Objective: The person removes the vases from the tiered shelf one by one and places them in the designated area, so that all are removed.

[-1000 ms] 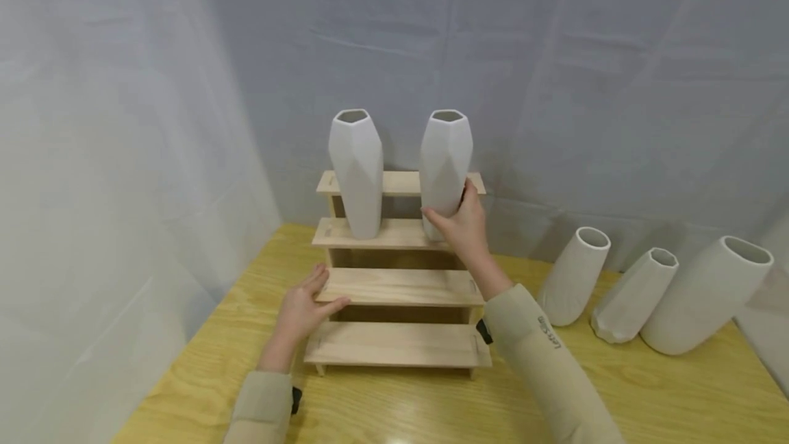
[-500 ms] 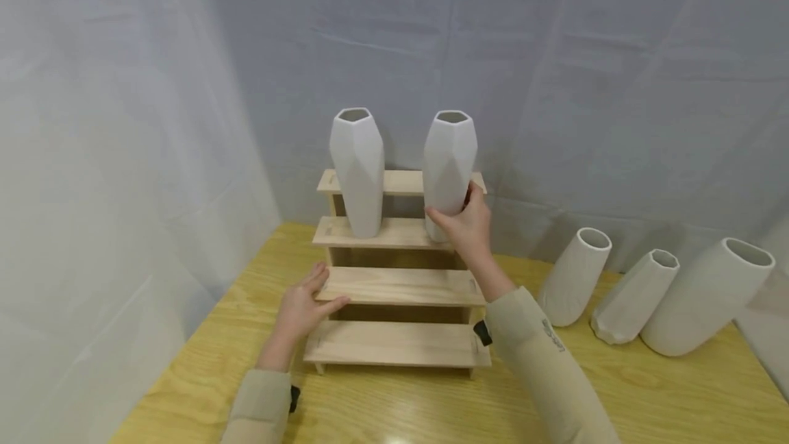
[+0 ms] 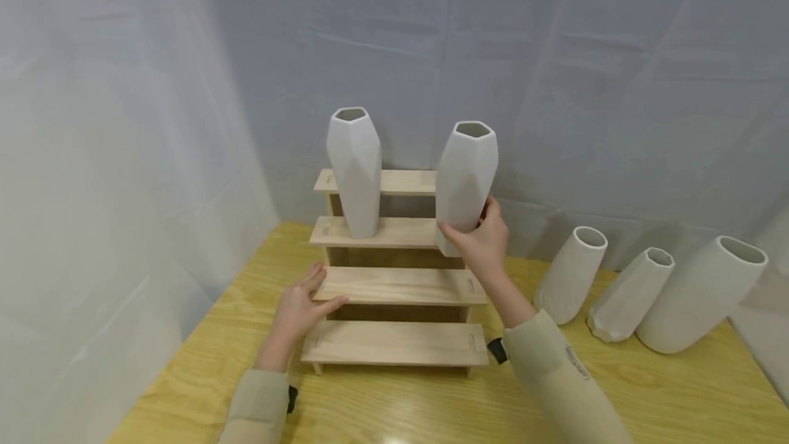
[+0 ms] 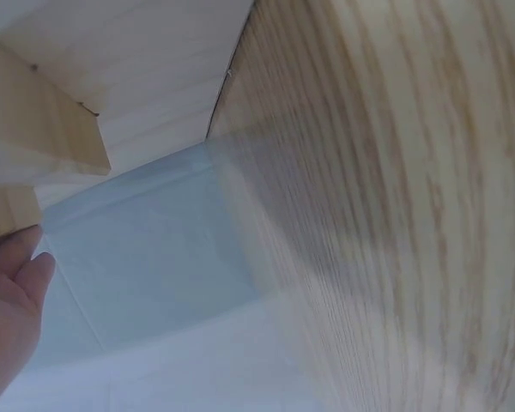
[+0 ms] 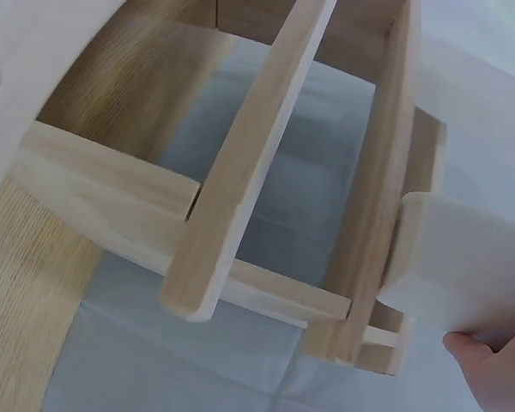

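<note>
A white faceted vase (image 3: 466, 177) leans slightly at the right end of a four-step wooden display stand (image 3: 401, 284). My right hand (image 3: 487, 242) grips its lower part, thumb in front and fingers behind. In the right wrist view, the base of the vase (image 5: 463, 257) is beside a board's edge; whether it touches is unclear. A matching vase (image 3: 355, 170) stands upright on the second step from the top, to the left. My left hand (image 3: 298, 310) rests against the left end of the third step, thumb spread along its front.
Three more white vases stand on the yellow wooden table (image 3: 209, 362) at right: a tapered one (image 3: 570, 279), a small ribbed one (image 3: 629, 297) and a large one (image 3: 699, 297). A grey-white curtain (image 3: 394, 40) hangs close behind the stand.
My right hand has moved the gripped vase right and a little toward me, and it now tilts more. The left hand and the other vases have stayed put.
</note>
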Motion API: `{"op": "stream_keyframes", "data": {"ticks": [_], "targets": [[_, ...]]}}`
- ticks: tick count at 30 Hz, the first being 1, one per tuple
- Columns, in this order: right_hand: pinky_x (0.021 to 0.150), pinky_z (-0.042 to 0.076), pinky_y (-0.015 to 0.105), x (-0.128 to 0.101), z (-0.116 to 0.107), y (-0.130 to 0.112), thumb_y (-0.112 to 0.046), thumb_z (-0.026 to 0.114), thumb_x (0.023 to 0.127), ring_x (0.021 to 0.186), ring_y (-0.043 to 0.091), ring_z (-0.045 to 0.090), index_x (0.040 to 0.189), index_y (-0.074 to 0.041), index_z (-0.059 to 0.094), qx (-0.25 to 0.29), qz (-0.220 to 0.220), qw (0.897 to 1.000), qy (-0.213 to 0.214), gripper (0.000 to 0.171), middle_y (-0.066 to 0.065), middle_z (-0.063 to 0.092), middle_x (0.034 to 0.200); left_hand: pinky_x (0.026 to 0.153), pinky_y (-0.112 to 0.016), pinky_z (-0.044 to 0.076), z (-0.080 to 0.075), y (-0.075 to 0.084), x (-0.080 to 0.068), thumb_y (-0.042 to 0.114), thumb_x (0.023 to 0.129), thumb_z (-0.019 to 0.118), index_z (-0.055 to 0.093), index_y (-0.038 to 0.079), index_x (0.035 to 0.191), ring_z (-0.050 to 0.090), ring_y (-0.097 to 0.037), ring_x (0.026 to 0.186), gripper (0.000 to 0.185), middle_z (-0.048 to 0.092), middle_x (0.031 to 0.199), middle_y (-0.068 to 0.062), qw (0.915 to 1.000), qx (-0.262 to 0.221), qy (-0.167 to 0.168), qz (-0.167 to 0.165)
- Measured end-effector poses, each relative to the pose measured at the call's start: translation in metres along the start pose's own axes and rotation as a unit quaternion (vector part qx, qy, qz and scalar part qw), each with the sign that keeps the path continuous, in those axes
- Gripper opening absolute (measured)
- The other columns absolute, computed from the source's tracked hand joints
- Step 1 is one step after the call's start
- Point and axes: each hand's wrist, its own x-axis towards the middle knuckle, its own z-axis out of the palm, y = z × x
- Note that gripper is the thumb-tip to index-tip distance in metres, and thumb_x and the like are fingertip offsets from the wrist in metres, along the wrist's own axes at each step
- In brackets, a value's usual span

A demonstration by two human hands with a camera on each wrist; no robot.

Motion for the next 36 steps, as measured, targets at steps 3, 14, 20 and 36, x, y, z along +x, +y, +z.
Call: {"op": "stream_keyframes", "data": {"ticks": [3, 14, 20, 36], "targets": [[0.080, 0.047, 0.044, -0.007, -0.009, 0.000, -0.022, 0.077, 0.067, 0.103, 0.030, 0.050, 0.126, -0.001, 0.037, 0.001, 0.000, 1.000, 0.007, 0.074, 0.017, 0.049, 0.116, 0.098, -0.042, 0.030, 0.001, 0.000, 0.000, 0.050, 0.072, 0.066, 0.041, -0.007, 0.126, 0.031, -0.030, 0.124, 0.082, 0.032, 0.135, -0.018, 1.0000, -0.003, -0.004, -0.001], [0.079, 0.047, 0.047, -0.029, -0.044, 0.008, -0.016, 0.078, 0.065, 0.103, 0.034, 0.051, 0.124, 0.002, 0.037, -0.018, -0.021, 0.999, 0.029, 0.075, 0.022, 0.049, 0.115, 0.097, -0.042, 0.032, 0.003, -0.003, 0.000, 0.052, 0.071, 0.065, 0.041, -0.006, 0.126, 0.031, -0.030, 0.124, 0.084, 0.033, 0.135, -0.018, 1.0000, -0.003, 0.000, -0.004], [0.082, 0.044, 0.050, -0.044, -0.062, 0.017, -0.009, 0.077, 0.066, 0.105, 0.036, 0.048, 0.124, 0.004, 0.034, -0.012, -0.011, 1.000, 0.026, 0.073, 0.022, 0.046, 0.117, 0.096, -0.043, 0.033, 0.003, -0.004, 0.002, 0.052, 0.071, 0.065, 0.041, -0.007, 0.126, 0.032, -0.031, 0.123, 0.084, 0.033, 0.135, -0.019, 1.0000, -0.006, 0.000, -0.003], [0.074, 0.047, 0.046, -0.079, -0.102, 0.048, 0.000, 0.074, 0.066, 0.099, 0.032, 0.050, 0.121, 0.004, 0.034, -0.052, 0.014, 0.998, 0.021, 0.068, 0.019, 0.048, 0.111, 0.095, -0.043, 0.034, 0.000, -0.006, 0.000, 0.050, 0.072, 0.066, 0.042, -0.007, 0.126, 0.031, -0.031, 0.123, 0.082, 0.033, 0.134, -0.020, 1.0000, -0.005, 0.003, -0.003]]}}
